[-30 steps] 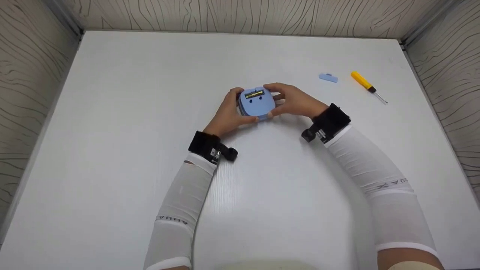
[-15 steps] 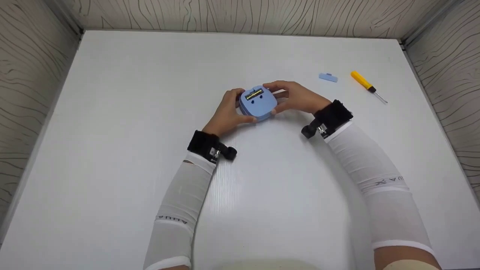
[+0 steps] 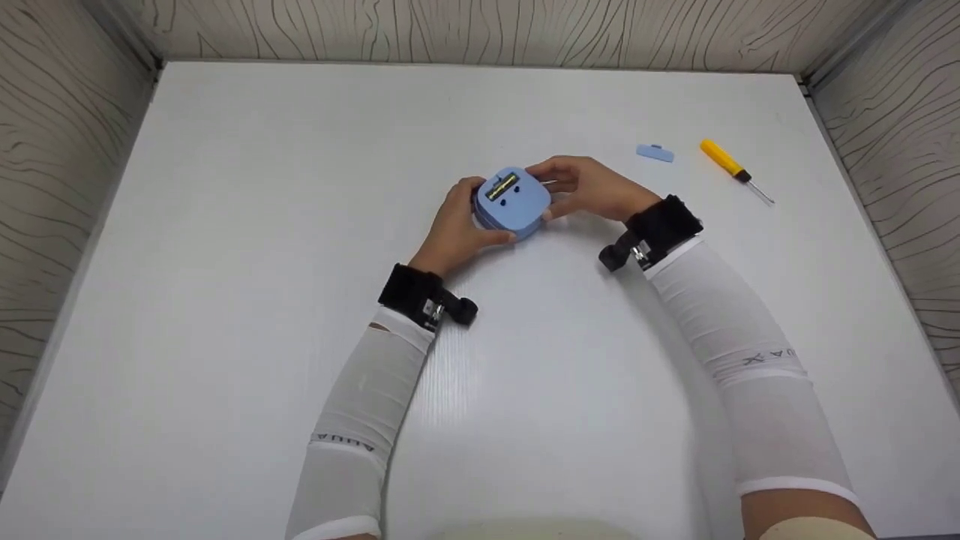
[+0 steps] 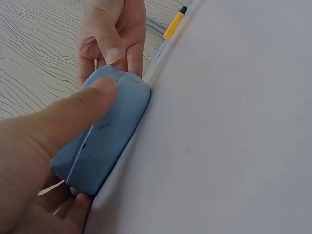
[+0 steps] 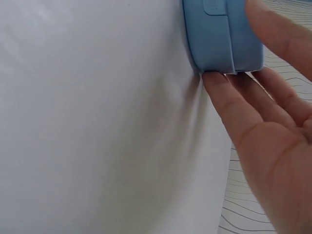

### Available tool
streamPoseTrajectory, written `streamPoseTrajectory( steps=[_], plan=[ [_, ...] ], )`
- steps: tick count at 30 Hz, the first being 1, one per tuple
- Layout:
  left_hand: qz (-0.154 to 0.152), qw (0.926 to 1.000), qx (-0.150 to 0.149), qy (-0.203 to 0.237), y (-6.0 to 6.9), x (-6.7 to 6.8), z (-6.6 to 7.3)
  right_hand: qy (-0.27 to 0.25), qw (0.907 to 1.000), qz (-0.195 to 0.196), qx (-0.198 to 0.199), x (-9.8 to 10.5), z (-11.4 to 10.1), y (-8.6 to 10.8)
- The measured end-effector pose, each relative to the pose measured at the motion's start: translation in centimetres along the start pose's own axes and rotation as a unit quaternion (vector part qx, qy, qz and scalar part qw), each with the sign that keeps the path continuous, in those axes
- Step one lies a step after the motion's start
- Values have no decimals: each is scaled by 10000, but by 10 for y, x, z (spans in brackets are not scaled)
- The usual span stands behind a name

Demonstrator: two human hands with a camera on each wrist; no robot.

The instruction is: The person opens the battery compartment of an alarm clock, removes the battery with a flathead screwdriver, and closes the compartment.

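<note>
White counter (image 3: 300, 187), carrying the items below. Left hand (image 3: 457, 229): grip closed to case width, thumb and fingers curled round a blue case (image 3: 529, 210). Right hand (image 3: 592, 189): thumb and fingertips pinching the same case's right side. The case: rounded, slot upward, between both hands, beyond mid-counter. Yellow-handled screwdriver (image 3: 724, 159): lying back right, unheld. Blue cover (image 3: 655, 153): loose, near the screwdriver. Apparent battery (image 3: 502, 187): exposed in the slot. Risks: tipping the case might spill the battery; a stray right-hand sweep could knock the cover away.
</note>
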State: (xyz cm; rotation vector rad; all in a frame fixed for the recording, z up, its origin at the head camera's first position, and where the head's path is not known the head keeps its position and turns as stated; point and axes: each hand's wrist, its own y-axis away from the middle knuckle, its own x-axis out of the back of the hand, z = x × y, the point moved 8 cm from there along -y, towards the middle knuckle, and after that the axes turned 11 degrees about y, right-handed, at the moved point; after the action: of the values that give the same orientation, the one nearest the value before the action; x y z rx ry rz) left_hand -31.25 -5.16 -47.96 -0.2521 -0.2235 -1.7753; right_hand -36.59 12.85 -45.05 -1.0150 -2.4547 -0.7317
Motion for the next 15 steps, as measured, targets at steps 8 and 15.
streamPoseTrajectory(
  steps=[8,15],
  plan=[
    [-29,9998,-80,-200,0,-1,0,-514,9986,-105,68,-2,3,-2],
    [-31,9997,-59,-254,2,-3,1,-376,9993,12,-64,-2,7,-3]
  ],
)
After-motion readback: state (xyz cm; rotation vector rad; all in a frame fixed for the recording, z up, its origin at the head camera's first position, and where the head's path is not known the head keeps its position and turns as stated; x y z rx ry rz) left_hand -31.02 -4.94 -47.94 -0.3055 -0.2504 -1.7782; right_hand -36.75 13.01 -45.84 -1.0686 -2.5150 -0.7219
